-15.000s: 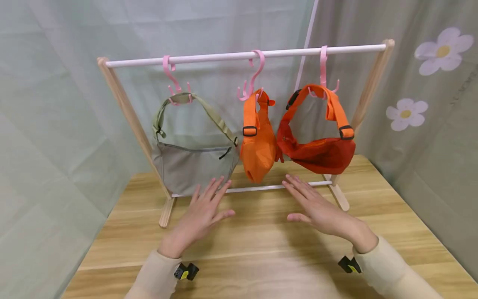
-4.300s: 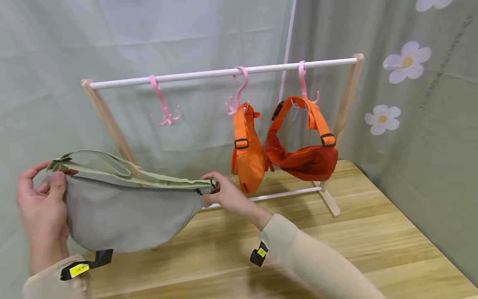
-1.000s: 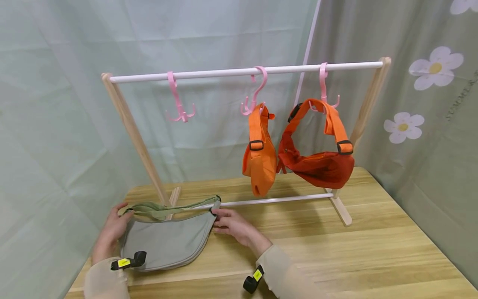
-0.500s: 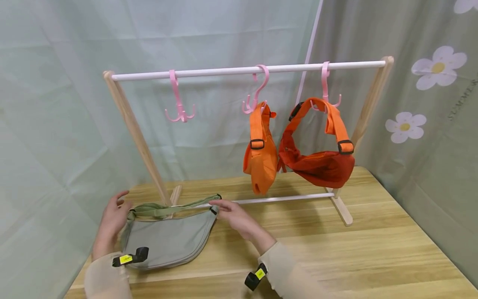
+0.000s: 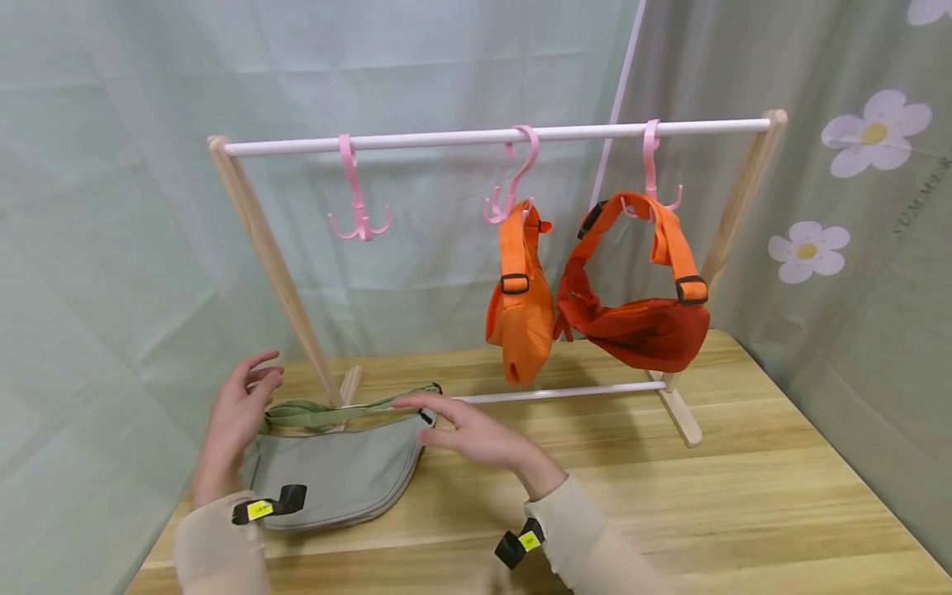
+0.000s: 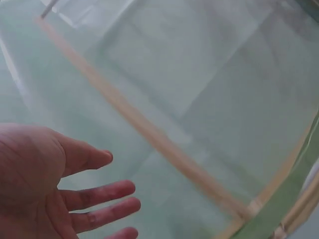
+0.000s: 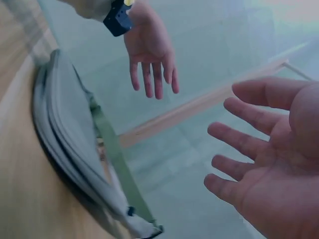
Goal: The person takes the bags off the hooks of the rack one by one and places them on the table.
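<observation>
The grip is relaxed, nothing being held by the left hand [image 5: 238, 413] or right hand [image 5: 476, 432]. Between them, the gray shoulder bag [image 5: 342, 471] is laid on the wood-grain table [image 5: 729, 496]; beyond the right hand, an orange bag [image 5: 526, 330] and a red bag [image 5: 647, 337] are hung.

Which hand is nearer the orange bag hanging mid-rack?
Right. The right hand is below and left of the orange bag in the head view; the left hand is much farther left, by the left end of the gray bag.
</observation>
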Available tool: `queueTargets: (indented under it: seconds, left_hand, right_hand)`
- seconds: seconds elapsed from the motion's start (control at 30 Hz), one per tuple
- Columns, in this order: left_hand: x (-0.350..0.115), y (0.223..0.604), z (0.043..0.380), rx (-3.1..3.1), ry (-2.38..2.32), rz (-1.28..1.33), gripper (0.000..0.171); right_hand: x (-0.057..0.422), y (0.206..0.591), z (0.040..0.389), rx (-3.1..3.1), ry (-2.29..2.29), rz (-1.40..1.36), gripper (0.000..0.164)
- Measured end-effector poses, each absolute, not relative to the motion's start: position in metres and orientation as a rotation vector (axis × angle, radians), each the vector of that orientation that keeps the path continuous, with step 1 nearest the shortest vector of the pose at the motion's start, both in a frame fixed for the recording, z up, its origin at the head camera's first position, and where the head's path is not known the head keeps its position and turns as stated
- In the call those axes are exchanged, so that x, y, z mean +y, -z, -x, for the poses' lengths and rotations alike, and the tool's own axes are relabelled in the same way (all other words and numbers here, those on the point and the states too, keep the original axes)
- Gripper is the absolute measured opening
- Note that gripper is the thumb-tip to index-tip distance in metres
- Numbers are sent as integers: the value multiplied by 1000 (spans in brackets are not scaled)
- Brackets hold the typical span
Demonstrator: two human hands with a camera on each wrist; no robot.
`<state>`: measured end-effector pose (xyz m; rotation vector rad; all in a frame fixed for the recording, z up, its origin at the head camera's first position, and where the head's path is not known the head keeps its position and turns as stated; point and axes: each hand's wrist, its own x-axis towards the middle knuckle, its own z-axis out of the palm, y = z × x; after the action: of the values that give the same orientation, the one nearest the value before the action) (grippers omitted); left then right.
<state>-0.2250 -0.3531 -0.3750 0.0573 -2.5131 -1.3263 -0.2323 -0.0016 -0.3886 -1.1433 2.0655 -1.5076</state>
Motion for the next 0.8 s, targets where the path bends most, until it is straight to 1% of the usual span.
queueTargets:
  seconds: [0.23,0.47,0.57,0.8]
  left_hand:
    - [-331,359,222,-2437,1310,49,48]
    - [-309,346,219,-2372,1324,89,46]
    - [-302,343,219,-2352,1340,94,47]
    - [-288,339,219,-2271,1431,85,58]
  right_hand:
    - [11,367,224,2116,1371,1277,51]
    - [27,350,218,2146,1298,1403,49]
    - [34,341,214,2154,1346,1444,45]
    - [56,320,202,2104,1665,1440,36]
